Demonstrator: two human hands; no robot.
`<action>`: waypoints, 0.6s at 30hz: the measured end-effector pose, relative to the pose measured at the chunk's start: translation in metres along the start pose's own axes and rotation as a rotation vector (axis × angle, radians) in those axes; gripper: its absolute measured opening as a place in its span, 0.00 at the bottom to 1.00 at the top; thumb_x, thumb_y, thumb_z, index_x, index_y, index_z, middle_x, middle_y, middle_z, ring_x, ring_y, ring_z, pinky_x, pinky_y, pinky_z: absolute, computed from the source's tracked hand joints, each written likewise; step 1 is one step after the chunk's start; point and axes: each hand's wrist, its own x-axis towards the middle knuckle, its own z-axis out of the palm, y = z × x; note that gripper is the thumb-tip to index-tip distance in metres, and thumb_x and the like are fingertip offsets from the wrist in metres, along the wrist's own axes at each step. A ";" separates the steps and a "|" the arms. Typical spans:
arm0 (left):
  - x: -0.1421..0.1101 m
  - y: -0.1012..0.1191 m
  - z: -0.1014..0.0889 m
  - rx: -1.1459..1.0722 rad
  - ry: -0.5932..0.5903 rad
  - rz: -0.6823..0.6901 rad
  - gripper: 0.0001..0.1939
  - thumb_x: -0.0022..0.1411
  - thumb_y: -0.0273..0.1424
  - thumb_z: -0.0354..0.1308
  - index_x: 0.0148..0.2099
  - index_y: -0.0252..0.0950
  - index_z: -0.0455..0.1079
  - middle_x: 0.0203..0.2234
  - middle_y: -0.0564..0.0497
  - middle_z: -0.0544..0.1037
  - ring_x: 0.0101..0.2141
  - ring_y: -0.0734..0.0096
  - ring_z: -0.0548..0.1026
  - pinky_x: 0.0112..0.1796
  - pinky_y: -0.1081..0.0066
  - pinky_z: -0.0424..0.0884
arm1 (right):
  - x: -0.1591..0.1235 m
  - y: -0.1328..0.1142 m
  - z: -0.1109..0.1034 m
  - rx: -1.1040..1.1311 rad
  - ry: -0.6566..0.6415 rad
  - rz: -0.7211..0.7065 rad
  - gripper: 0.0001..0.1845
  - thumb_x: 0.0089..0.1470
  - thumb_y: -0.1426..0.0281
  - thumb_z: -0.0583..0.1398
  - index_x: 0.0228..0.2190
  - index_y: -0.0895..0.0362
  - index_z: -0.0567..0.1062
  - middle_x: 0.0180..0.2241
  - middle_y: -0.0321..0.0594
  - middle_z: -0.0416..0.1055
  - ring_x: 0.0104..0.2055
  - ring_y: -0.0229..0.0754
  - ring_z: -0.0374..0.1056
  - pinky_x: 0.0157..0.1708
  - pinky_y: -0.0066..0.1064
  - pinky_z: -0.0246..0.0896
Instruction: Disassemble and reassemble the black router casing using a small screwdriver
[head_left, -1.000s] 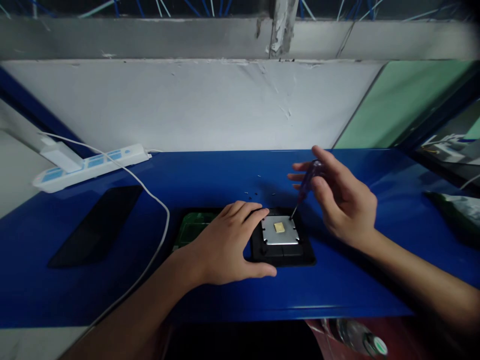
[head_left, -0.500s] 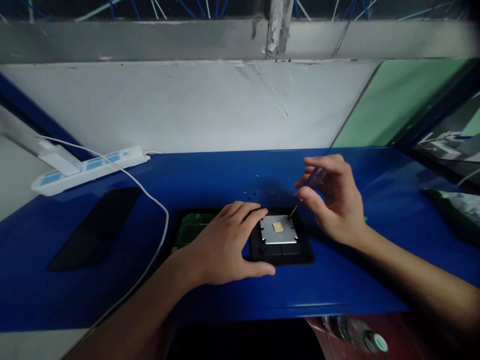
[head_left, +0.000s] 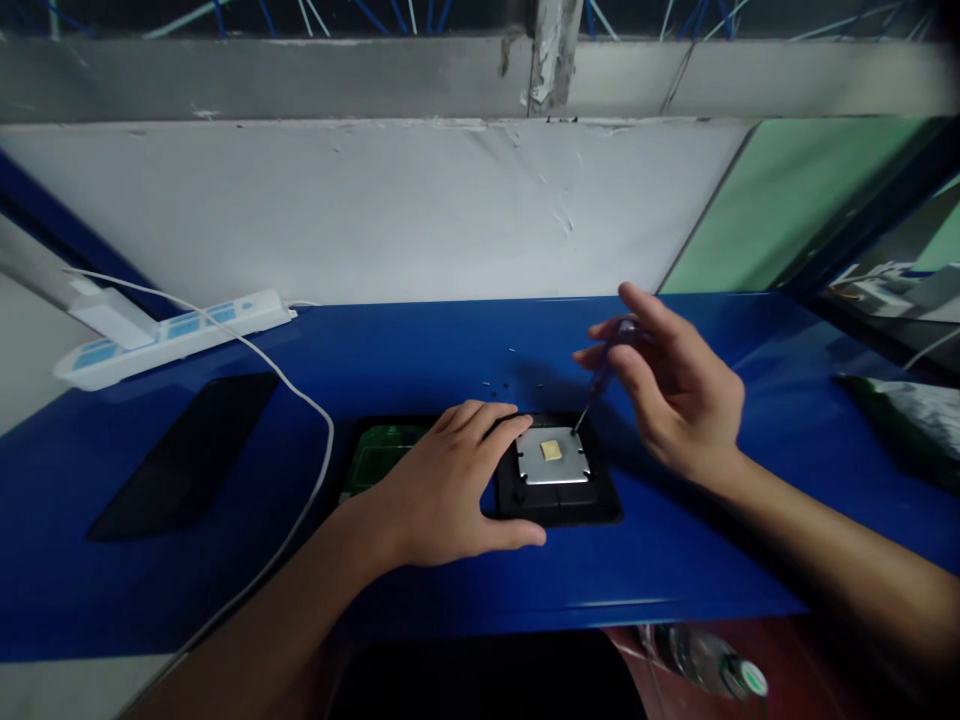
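Note:
My right hand (head_left: pixel 682 400) grips a screwdriver (head_left: pixel 601 378) with a translucent purple handle. Its tip meets the upper right corner of a silver metal plate (head_left: pixel 534 466), where a dark screw spot shows. A small yellowish square pad (head_left: pixel 551 450) sits on the plate. The plate lies in a flat black casing (head_left: pixel 570 510). My left hand (head_left: pixel 446 490) is spread with its palm down, fingertips at the casing's left edge and thumb stretched along its near side. Partly under that hand lies a green circuit board (head_left: pixel 382 447) in a dark frame.
Several tiny screws (head_left: pixel 540 386) lie on the blue table (head_left: pixel 420 350) behind the casing. To the left are a dark flat panel (head_left: pixel 184 455), a white cable (head_left: pixel 330 450) and a power strip (head_left: pixel 195 330). A plastic bottle (head_left: pixel 709 660) lies below the table's front edge.
My right index finger has lifted and the fingers have shifted around the screwdriver handle. The tip stays at the same plate corner. My left hand holds its place on the casing.

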 end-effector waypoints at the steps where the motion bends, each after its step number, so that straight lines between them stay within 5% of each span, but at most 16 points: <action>1: 0.000 0.000 0.000 0.005 -0.002 0.000 0.47 0.54 0.55 0.65 0.67 0.35 0.57 0.64 0.39 0.62 0.62 0.42 0.61 0.61 0.45 0.58 | 0.001 0.001 0.000 -0.022 0.024 -0.022 0.26 0.62 0.68 0.61 0.59 0.43 0.67 0.42 0.40 0.72 0.37 0.43 0.76 0.37 0.44 0.78; 6: -0.001 -0.001 0.002 0.007 -0.004 0.004 0.47 0.55 0.55 0.64 0.68 0.35 0.56 0.64 0.39 0.62 0.62 0.43 0.60 0.60 0.45 0.59 | 0.005 0.007 -0.003 -0.082 0.039 -0.069 0.18 0.55 0.63 0.67 0.49 0.44 0.76 0.38 0.39 0.67 0.31 0.41 0.72 0.30 0.40 0.76; 12: -0.002 0.001 0.001 0.005 0.034 0.000 0.46 0.53 0.54 0.67 0.66 0.36 0.59 0.62 0.40 0.64 0.61 0.45 0.62 0.60 0.48 0.60 | 0.000 0.000 0.000 0.090 -0.087 0.088 0.24 0.68 0.62 0.50 0.63 0.40 0.61 0.53 0.41 0.71 0.45 0.44 0.76 0.43 0.44 0.77; 18: -0.001 -0.001 0.002 0.018 0.035 0.021 0.46 0.54 0.55 0.64 0.67 0.37 0.58 0.63 0.39 0.64 0.61 0.44 0.62 0.60 0.48 0.60 | 0.003 0.003 0.000 -0.039 -0.042 -0.014 0.23 0.59 0.66 0.64 0.55 0.46 0.71 0.36 0.37 0.71 0.31 0.40 0.72 0.31 0.38 0.75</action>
